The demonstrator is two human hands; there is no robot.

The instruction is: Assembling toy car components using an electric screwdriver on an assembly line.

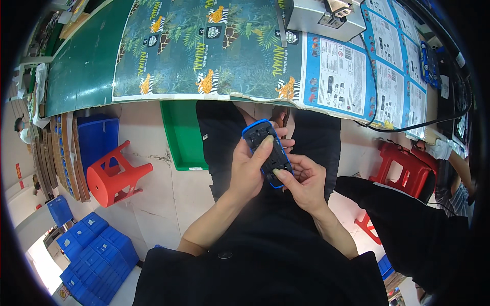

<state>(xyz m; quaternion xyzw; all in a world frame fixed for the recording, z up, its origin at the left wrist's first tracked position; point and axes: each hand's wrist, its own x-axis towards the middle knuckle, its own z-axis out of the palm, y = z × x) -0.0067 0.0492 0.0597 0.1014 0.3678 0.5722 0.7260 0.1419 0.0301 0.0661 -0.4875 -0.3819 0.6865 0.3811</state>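
Above my lap, both hands hold a blue-edged toy car, its black underside facing up and its length tilted from upper left to lower right. My left hand is closed around its left side, with the thumb lying across the black base and fingertips showing beyond the far edge. At the lower right end, my right hand grips the car, its thumb pressed on the base and its other fingers curled at the side. The car's top side is hidden from view.
A table edge covered with printed sheets runs ahead, bearing a grey metal device, a cable and another blue car. A green bin, red stool and blue crates stand left. Another person's leg reaches in from the right.
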